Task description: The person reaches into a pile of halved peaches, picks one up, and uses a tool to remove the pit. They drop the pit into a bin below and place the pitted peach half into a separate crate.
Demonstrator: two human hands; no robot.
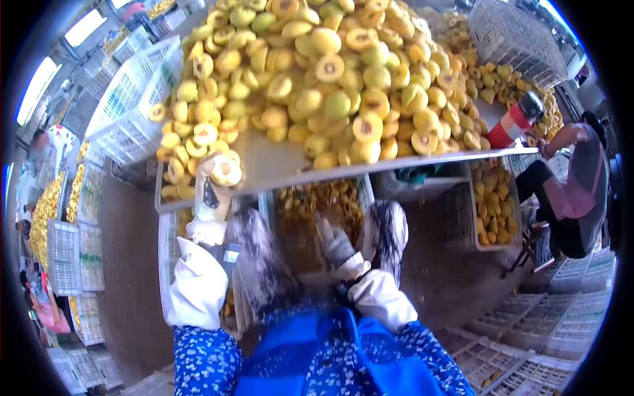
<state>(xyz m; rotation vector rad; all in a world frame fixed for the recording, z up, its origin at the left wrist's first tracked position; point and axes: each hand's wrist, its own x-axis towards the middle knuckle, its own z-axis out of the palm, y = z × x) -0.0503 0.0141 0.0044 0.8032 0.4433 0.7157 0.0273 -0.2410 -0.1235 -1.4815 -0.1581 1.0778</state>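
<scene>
Gripping peach half (pixel 226 171), left hand (pixel 212 191)

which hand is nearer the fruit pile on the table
Left. The left hand is up at the table edge, holding a fruit half right beside the fruit pile. The right hand is lower, below the table edge, blurred.

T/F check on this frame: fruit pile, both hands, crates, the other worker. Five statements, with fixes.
1. The table carries a big pile of yellow fruit halves. True.
2. The left hand holds fruit at the table's edge. True.
3. The right hand rests on top of the pile. False: it is below the table edge, blurred.
4. Both hands are bare. False: gloved.
5. A seated person is at the right. True.
</scene>
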